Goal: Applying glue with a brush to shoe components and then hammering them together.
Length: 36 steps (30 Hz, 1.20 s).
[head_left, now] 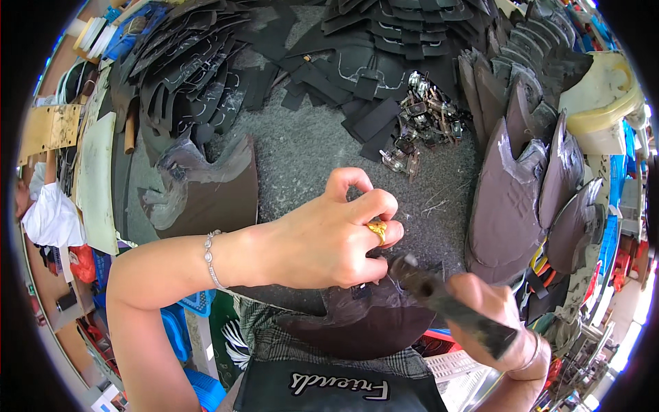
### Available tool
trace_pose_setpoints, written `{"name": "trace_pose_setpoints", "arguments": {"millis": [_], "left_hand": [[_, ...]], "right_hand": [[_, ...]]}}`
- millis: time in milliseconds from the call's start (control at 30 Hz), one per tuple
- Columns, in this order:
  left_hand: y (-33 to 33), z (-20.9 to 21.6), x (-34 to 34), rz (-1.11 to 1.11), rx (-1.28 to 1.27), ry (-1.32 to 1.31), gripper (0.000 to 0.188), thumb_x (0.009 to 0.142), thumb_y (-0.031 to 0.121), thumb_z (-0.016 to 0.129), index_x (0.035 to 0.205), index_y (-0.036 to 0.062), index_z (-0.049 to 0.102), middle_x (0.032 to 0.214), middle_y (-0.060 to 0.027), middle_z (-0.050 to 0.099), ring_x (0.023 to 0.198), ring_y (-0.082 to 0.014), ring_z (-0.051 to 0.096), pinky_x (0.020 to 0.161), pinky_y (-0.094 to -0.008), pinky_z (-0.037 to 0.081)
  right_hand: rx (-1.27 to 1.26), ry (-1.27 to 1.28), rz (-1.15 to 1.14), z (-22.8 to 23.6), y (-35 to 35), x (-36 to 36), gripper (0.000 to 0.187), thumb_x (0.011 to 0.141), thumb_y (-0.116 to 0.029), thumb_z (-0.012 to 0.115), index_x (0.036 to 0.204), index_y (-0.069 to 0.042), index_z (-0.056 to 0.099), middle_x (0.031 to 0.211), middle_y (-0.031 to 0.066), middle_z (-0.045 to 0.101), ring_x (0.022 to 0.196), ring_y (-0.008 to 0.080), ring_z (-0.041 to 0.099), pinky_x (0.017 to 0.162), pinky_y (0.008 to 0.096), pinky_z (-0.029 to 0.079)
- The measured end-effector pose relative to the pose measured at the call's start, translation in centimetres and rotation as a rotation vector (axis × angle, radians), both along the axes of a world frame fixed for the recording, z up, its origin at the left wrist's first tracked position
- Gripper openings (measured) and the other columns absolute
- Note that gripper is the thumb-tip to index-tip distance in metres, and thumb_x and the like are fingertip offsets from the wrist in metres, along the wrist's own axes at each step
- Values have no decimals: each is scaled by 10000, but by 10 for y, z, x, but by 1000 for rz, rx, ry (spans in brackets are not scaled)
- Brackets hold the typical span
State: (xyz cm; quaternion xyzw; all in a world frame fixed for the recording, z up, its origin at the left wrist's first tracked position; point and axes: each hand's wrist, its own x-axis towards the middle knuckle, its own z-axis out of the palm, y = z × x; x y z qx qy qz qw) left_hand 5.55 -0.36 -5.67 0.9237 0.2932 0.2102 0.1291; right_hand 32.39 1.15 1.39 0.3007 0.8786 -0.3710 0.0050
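My left hand (343, 237), with a gold ring and a silvery bracelet, is closed with bent fingers over the upper edge of a dark brown shoe upper piece (374, 323). What its thumb and fingertips pinch is hidden. The piece lies at the near table edge, against my lap, with a greyish film along its cut edge. My right hand (487, 312) is wrapped round a dark, worn hammer (456, 302). Its shiny end is beside my left fingertips, above the piece. Another brown upper piece (216, 202) lies flat beyond my left forearm.
Small metal buckles (429, 113) lie heaped on the grey worktop (295, 158), beside loose black strips (374, 127). Stacked dark pieces (192, 75) stand at the far left; more brown uppers (504, 199) line the right. A cream container (604, 96) stands at the right rim.
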Motion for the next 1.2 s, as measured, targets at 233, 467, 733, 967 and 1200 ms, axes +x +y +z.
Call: {"name": "trace_pose_setpoints", "arguments": {"millis": [233, 467, 733, 967, 1200], "left_hand": [[-21, -5, 5, 323, -113, -131, 253, 612, 318, 811, 824, 217, 718, 871, 104, 591, 976, -225, 450, 815, -481, 297], [-32, -8, 6, 286, -20, -64, 193, 613, 265, 788, 776, 204, 705, 818, 115, 586, 967, -185, 474, 824, -475, 292], [-37, -4, 7, 259, 57, 3, 182, 604, 274, 754, 763, 209, 695, 875, 99, 596, 966, -176, 469, 842, -466, 281], [-52, -1, 5, 511, -196, -121, 239, 623, 285, 820, 833, 203, 741, 917, 122, 617, 991, -220, 445, 825, -466, 272], [-60, -1, 11, 456, -31, -46, 173, 632, 190, 724, 805, 180, 714, 901, 84, 597, 986, -218, 443, 813, -488, 280]], "right_hand": [[51, -14, -8, -4, -4, 0, 254, 772, -134, 647, 957, -22, 515, 678, 83, 487, 509, 253, 569, 429, 362, 446], [55, -47, 25, -4, -2, -2, 274, 754, -125, 655, 959, -9, 515, 671, 82, 478, 517, 253, 566, 434, 364, 443], [271, -128, 79, -12, -4, -8, 267, 754, -132, 661, 961, -38, 520, 673, 79, 485, 529, 248, 582, 434, 372, 450], [45, -38, 3, -7, 8, -14, 228, 776, -139, 651, 918, -43, 501, 681, 90, 494, 532, 269, 589, 439, 379, 457], [49, -39, 61, -5, 9, -24, 272, 773, -160, 656, 930, -31, 475, 672, 101, 478, 536, 287, 591, 440, 385, 451]]}}
